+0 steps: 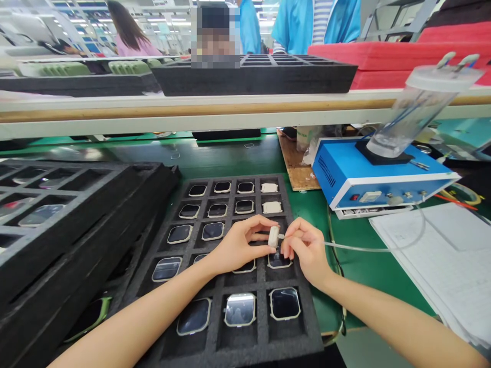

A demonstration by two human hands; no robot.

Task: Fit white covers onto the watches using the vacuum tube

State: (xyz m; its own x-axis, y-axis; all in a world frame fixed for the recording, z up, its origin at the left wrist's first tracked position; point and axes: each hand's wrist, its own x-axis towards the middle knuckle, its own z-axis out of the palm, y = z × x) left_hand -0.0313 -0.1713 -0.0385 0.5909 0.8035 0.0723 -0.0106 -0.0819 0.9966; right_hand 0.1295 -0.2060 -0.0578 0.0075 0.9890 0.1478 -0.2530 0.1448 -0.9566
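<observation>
Above a black foam tray of watch cases, my left hand grips a small pale watch case by its edges between thumb and fingers. The case is tilted on its side. My right hand is just right of it, fingers pinched on the end of a thin clear tube, whose light tip touches or nearly touches the case's side. Most cases in the tray show dark screens, such as the one at the near right. Two at the far right show pale faces.
A blue machine with a clear cylinder stands at the right, with papers in front. Stacked foam trays rise at the left. A white shelf edge crosses behind, with people beyond it.
</observation>
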